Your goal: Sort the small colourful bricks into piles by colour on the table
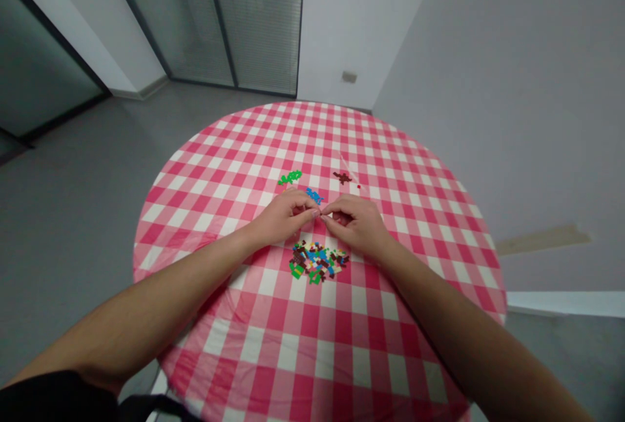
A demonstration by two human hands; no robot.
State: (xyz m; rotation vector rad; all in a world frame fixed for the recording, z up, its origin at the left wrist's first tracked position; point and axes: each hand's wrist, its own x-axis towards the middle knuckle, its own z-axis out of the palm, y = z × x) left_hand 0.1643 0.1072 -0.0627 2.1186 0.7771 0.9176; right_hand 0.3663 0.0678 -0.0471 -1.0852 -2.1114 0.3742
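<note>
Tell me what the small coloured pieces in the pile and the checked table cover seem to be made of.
The small bricks look like moulded plastic: crisp edges, saturated colours and a slight sheen, though they appear tiny here. The checked table cover looks like smooth vinyl or coated fabric, with a faint sheen and soft creases; plain cloth remains possible.
</note>
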